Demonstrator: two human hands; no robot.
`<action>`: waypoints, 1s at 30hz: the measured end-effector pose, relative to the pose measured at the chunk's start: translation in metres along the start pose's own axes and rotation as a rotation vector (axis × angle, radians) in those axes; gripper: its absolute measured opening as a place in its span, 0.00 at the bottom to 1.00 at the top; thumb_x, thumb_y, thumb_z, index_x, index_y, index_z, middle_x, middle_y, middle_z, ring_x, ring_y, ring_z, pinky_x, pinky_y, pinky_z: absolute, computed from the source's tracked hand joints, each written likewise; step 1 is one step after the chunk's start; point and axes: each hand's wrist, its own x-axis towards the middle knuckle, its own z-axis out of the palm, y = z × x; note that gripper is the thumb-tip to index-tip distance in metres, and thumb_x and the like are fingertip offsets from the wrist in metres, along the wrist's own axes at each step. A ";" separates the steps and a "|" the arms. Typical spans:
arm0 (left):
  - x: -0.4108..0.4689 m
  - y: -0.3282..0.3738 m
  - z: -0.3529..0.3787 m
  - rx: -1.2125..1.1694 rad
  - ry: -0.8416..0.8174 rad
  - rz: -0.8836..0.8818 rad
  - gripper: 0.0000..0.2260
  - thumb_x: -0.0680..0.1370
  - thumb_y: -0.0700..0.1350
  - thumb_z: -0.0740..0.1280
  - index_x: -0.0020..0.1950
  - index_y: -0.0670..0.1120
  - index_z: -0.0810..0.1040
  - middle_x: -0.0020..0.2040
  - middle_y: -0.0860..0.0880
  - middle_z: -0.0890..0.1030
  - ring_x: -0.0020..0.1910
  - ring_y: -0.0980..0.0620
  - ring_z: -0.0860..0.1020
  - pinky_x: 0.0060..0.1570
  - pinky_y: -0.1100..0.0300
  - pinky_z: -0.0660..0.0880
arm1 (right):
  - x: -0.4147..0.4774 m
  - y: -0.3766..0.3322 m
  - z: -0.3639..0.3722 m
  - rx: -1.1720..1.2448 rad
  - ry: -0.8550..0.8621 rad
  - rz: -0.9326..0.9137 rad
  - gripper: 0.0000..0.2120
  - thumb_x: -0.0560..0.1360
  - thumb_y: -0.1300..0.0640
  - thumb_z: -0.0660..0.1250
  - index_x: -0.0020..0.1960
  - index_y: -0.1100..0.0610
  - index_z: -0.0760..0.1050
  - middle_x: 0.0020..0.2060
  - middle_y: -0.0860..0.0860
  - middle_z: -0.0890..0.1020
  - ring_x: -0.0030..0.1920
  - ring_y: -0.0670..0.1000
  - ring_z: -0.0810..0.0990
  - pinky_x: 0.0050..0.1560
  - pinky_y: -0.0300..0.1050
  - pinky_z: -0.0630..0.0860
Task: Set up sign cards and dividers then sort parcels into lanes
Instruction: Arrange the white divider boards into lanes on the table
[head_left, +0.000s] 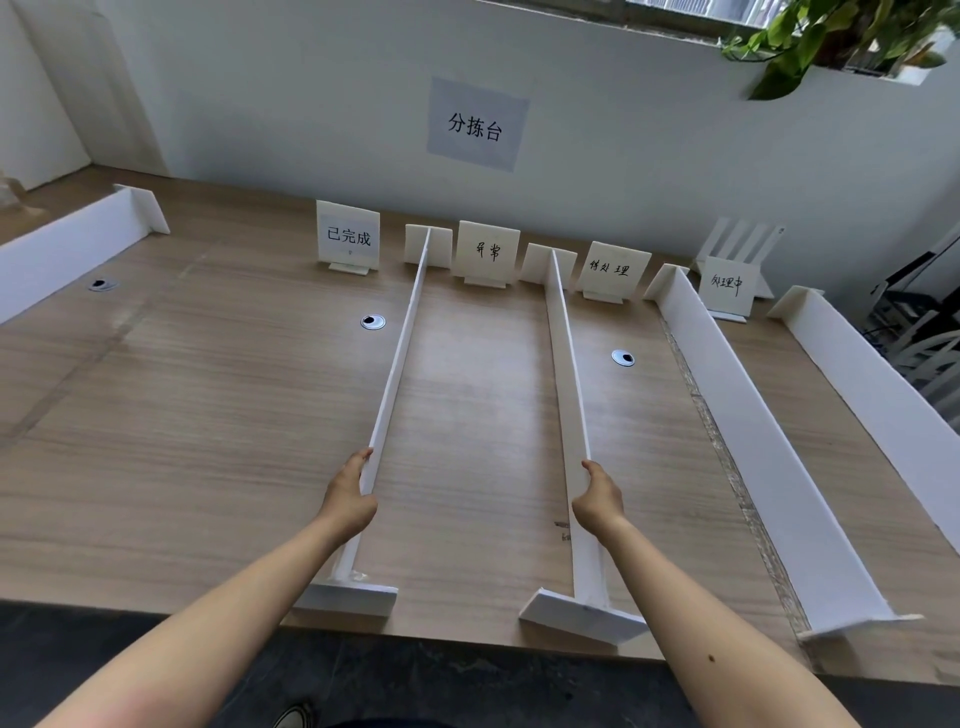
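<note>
divider boards (400, 353) look light, stiff, dentable. left hand (349, 493) grips one top edge, right hand (597, 499) the other, near worktop's (208, 415) front edge.

Both bare forearms reach forward from the bottom of the view, angling slightly inward, wrists about level with each other. Left hand (349, 496) grips the upper edge of the left divider (397, 364) from its outer side, fingers curled. Right hand (598, 501) mirrors it on the right divider (567, 364) — palms face each other, and the right forearm has a small dark mole.
</note>
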 end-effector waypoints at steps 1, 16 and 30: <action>0.000 0.000 0.000 -0.001 0.000 -0.002 0.32 0.72 0.28 0.58 0.75 0.45 0.61 0.73 0.45 0.66 0.72 0.45 0.64 0.68 0.53 0.66 | 0.001 0.001 0.000 0.000 -0.001 -0.003 0.32 0.74 0.75 0.54 0.76 0.60 0.58 0.74 0.59 0.63 0.72 0.60 0.64 0.66 0.47 0.69; 0.011 0.001 0.002 0.001 -0.013 0.014 0.31 0.73 0.29 0.60 0.75 0.46 0.61 0.72 0.45 0.67 0.71 0.46 0.65 0.63 0.59 0.67 | 0.014 0.000 -0.002 -0.005 -0.032 -0.036 0.32 0.73 0.74 0.55 0.76 0.60 0.57 0.74 0.58 0.63 0.71 0.59 0.66 0.65 0.46 0.69; 0.024 0.009 -0.071 0.216 0.235 0.205 0.31 0.67 0.45 0.77 0.68 0.46 0.70 0.66 0.46 0.73 0.65 0.45 0.72 0.62 0.53 0.69 | 0.023 -0.074 0.026 -0.232 0.109 -0.408 0.22 0.70 0.56 0.68 0.64 0.51 0.71 0.64 0.48 0.72 0.64 0.55 0.68 0.59 0.51 0.63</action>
